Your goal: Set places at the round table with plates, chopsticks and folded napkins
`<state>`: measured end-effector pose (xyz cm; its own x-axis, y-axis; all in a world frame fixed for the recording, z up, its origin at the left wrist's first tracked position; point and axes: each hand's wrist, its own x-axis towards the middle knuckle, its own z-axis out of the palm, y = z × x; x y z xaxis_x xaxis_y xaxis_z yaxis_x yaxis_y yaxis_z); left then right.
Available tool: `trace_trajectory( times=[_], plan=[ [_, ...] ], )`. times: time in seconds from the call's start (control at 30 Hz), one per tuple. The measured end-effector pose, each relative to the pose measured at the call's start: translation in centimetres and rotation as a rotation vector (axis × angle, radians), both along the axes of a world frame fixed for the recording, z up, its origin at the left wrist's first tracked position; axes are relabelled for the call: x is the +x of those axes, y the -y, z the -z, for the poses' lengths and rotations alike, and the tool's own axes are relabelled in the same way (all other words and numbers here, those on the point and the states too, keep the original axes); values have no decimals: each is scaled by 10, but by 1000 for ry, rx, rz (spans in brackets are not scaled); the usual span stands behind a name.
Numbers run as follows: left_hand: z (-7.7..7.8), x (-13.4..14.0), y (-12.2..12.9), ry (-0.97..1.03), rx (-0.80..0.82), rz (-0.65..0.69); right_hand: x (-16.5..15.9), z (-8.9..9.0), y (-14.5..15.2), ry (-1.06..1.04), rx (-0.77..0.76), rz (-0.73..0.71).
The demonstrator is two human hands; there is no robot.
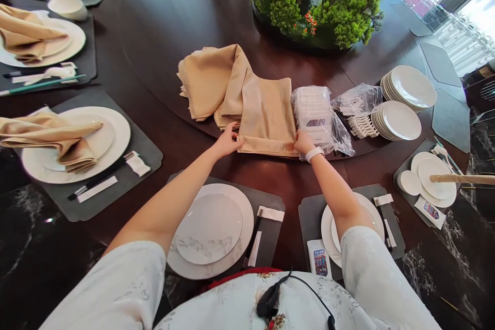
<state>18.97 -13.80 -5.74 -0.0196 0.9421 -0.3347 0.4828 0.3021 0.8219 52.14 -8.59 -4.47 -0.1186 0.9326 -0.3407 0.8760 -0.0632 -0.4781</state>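
A tan cloth napkin (266, 108) lies on the dark round turntable with its near edge turned up into a narrow band. My left hand (229, 142) pinches the left end of that band between thumb and fingers. At the right end, my right hand (304, 143) closes on the near corner, its fingertips partly hidden. More folded tan napkins (211, 80) are stacked beside and under its left part. Just right of the cloth sits a plastic-wrapped pack of white packets (312, 113), close to my right hand.
Stacked plates (408, 87), white chopstick rests (362, 126) and a leafy green centrepiece (313, 5) stand on the turntable. Along the table edge are place settings with a large plate (209, 229). Folded napkins (65, 139) top the plates at left.
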Motion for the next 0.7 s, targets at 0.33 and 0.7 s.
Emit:
trace_trajectory(
  times=[0.33,0.7],
  plan=[
    [-26,-6,2,-476,447,116,-3,-11,24,-259,304,-92],
    [-4,9,35,-608,487,55,12,13,67,-38,426,-266]
  ],
)
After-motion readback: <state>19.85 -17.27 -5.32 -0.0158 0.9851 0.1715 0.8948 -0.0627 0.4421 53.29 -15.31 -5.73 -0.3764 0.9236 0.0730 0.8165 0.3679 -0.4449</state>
